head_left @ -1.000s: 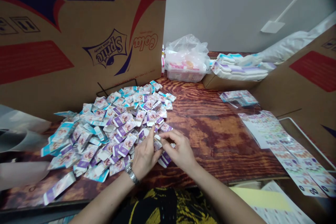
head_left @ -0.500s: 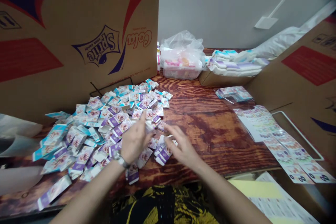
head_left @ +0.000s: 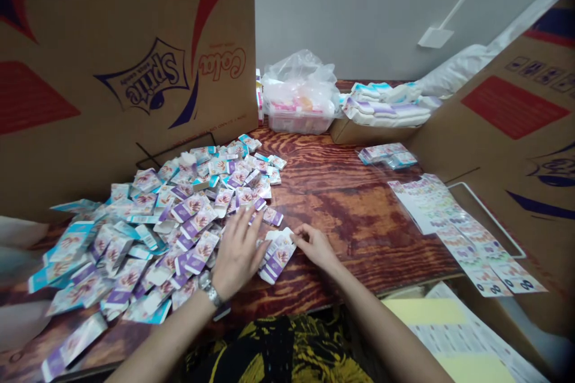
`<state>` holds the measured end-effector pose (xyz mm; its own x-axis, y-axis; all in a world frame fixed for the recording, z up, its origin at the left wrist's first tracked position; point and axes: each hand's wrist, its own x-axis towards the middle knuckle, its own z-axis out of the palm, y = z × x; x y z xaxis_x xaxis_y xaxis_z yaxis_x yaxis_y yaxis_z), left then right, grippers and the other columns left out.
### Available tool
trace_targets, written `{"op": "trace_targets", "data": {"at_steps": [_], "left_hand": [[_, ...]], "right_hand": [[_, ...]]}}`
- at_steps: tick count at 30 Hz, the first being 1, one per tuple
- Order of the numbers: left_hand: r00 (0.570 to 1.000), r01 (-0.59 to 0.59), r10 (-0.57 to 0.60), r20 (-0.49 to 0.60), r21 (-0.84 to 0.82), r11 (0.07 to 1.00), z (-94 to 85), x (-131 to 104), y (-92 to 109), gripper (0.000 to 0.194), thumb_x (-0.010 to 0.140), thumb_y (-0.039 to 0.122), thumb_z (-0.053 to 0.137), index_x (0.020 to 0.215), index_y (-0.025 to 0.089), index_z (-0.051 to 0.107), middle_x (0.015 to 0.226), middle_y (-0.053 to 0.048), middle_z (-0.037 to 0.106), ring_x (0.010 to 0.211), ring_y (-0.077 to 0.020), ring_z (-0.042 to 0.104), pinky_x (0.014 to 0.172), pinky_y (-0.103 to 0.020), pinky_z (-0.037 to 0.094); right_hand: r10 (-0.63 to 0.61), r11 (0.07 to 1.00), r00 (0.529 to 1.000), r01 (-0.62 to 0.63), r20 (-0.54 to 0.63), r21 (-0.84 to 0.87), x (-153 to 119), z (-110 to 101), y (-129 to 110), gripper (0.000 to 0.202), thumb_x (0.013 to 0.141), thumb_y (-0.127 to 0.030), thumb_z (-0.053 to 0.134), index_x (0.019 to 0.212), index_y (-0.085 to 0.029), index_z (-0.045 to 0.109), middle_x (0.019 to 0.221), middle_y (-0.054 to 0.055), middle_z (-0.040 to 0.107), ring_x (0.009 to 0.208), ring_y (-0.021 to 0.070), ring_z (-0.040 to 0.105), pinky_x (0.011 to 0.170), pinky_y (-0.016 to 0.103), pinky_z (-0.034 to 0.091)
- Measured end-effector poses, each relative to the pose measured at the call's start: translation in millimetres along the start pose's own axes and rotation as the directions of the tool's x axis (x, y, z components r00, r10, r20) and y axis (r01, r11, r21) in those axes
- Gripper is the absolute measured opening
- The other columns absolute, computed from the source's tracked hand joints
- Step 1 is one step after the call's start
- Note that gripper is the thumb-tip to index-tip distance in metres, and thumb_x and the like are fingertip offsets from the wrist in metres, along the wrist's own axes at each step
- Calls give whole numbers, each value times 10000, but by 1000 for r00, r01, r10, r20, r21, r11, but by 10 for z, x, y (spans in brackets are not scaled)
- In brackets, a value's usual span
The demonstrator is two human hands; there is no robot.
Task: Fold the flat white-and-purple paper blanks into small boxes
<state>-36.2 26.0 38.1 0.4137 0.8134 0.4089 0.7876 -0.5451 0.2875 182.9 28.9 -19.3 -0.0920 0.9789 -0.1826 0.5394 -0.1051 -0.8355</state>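
A heap of small white, purple and blue printed boxes [head_left: 193, 209] covers the left part of the brown wooden table [head_left: 341, 209]. My left hand [head_left: 238, 248], with a metal watch at the wrist, rests palm down at the heap's right edge, its fingers spread. Between my hands lies a small group of purple-and-white boxes [head_left: 278, 254]. My right hand [head_left: 314, 245] has its thumb and index finger pinched at the upper right corner of that group.
Large cardboard cartons stand at the left [head_left: 135, 72] and right [head_left: 507, 149]. Behind are a bagged plastic tub [head_left: 300, 116] and a box of white packs [head_left: 381, 119]. Printed sheets [head_left: 471, 239] and wrapped packs [head_left: 389, 155] lie right; yellow-and-white papers [head_left: 440, 335] sit near the front edge.
The view has shifted slightly right. My left hand has opened flatter over the edge of the heap. My right hand's thumb and index finger have closed at the corner of the small group.
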Motion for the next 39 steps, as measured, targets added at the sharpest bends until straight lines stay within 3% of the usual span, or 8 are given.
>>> {"op": "trace_targets", "data": {"at_steps": [4,7,10,23,27,31,34,39], "left_hand": [[995,-11,19,98,-79,997,163,-166,156,658,872,357,496,1402,112,191,1334,-186,439,1256,-303,388,1002,-486,378],[990,8,4,142,-86,996,227,-209,210,790,822,472,540,1399,77,173,1315,-226,438,1209,-340,426,954,-492,408],[988,65,-54,143,-75,995,258,-205,218,706,847,408,523,1387,97,193,1241,-209,493,1118,-321,496,889,-466,449],[994,110,-106,32,-203,973,116,-174,122,409,857,223,484,1243,131,385,1073,-123,600,961,-219,594,802,-335,500],[986,160,-166,-6,-249,955,62,-134,147,492,846,225,503,1299,140,331,1145,-122,589,923,-195,627,785,-294,507],[981,177,-191,-24,-289,941,32,-103,154,402,835,230,517,1216,170,404,1077,-91,619,830,-178,645,720,-275,518],[989,131,-144,-22,-295,946,51,-115,138,355,837,216,511,1178,169,427,1055,-93,622,858,-182,640,742,-283,522],[1000,21,-24,-9,-240,971,78,-153,120,367,848,198,490,1204,154,410,1105,-119,600,1004,-212,595,849,-328,504]], "right_hand": [[-10,999,1000,11,-7,53,29,-19,-57,250,832,-397,518,721,-174,539,601,-36,529,545,104,468,530,213,356],[-32,966,999,21,40,257,10,-16,-172,262,832,-424,518,737,-180,511,618,-42,502,548,95,450,527,203,362],[-72,923,994,37,79,383,-25,2,-336,253,824,-417,543,743,-180,507,630,-45,478,551,89,426,526,198,352],[-175,971,984,179,-38,156,-82,-21,-619,190,873,-351,495,788,-185,531,655,-26,522,587,107,493,576,211,420],[-406,911,895,412,-187,-5,-176,-28,-688,156,886,-277,482,1003,-199,550,868,45,585,797,163,567,708,275,476],[-608,790,783,581,-132,-196,-271,-5,-726,205,871,-224,509,1051,-206,605,1136,118,533,1046,224,521,886,364,442],[-519,854,849,520,-95,-24,-283,12,-744,195,894,-239,477,1022,-208,621,1117,99,548,1029,203,537,880,339,452],[-192,886,980,193,-45,423,-187,-1,-780,246,912,-343,450,1089,-213,561,900,24,627,780,140,598,691,248,490]]}}
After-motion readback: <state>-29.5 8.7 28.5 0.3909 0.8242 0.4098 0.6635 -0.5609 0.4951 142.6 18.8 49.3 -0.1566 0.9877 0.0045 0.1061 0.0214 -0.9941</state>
